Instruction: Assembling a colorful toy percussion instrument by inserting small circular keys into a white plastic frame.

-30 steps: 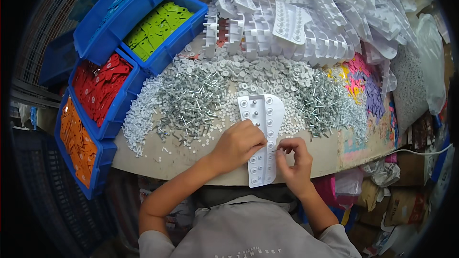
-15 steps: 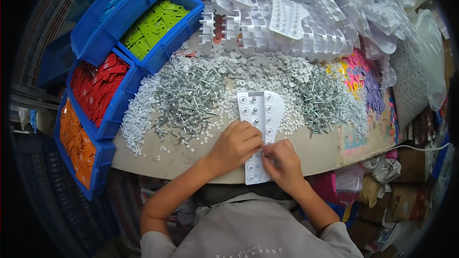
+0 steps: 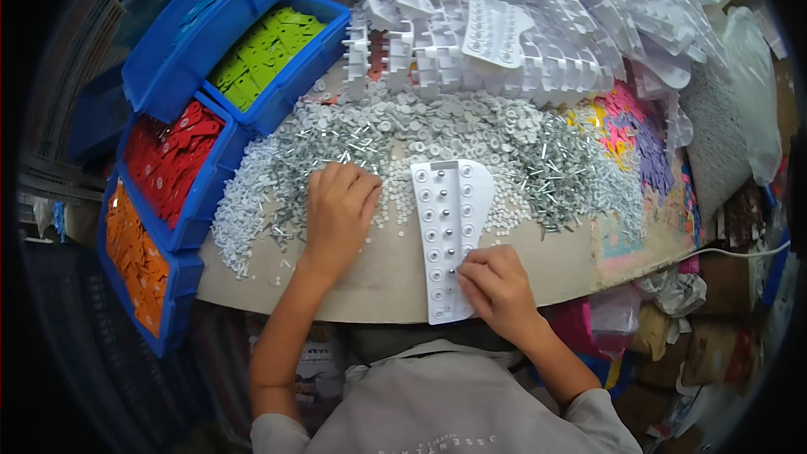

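Hands: left (image 3: pixel 338 206) spread on screws (image 3: pixel 336 147), right (image 3: pixel 496 286) pinching one white tray (image 3: pixel 450 227).

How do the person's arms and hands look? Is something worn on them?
Both forearms are bare. The left hand and right hand wear no gloves; no rings or watch show. Short grey sleeves of a grey shirt end near the elbows.

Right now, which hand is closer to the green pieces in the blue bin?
Left. The left hand lies on the screw pile just below the green pieces; the right hand rests farther away on the white tray.
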Motion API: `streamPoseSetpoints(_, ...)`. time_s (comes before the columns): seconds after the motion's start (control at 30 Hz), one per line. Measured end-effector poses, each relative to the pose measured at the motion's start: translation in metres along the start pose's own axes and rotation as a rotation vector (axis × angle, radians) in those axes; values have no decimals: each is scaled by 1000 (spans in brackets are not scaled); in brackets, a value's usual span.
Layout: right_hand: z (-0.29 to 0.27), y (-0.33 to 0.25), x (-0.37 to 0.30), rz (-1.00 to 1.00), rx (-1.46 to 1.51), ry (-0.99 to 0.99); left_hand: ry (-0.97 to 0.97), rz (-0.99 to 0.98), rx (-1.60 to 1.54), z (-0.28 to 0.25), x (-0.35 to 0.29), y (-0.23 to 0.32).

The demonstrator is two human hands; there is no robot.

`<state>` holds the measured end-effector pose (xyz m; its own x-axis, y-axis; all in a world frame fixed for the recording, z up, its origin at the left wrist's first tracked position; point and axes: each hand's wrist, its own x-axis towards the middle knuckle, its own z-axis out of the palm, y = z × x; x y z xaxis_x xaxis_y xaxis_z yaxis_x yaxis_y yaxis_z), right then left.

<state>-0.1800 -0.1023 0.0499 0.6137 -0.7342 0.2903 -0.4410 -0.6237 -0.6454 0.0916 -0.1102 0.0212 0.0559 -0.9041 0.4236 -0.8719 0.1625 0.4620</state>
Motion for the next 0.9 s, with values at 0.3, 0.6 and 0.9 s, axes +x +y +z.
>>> streamPoseSetpoints(0.3, -50, 55, -22, 422, -507, 165, -138, 164, 168, 13, 7, -12)
streamPoseSetpoints(0.6, -30, 69, -30, 581, -289, 288, -91, 140, -65, 11, 11, -8)
streamPoseSetpoints(0.9, -12, 0, -22, 436, 328, 188, -136, -37, -555, -8, -7, 34)
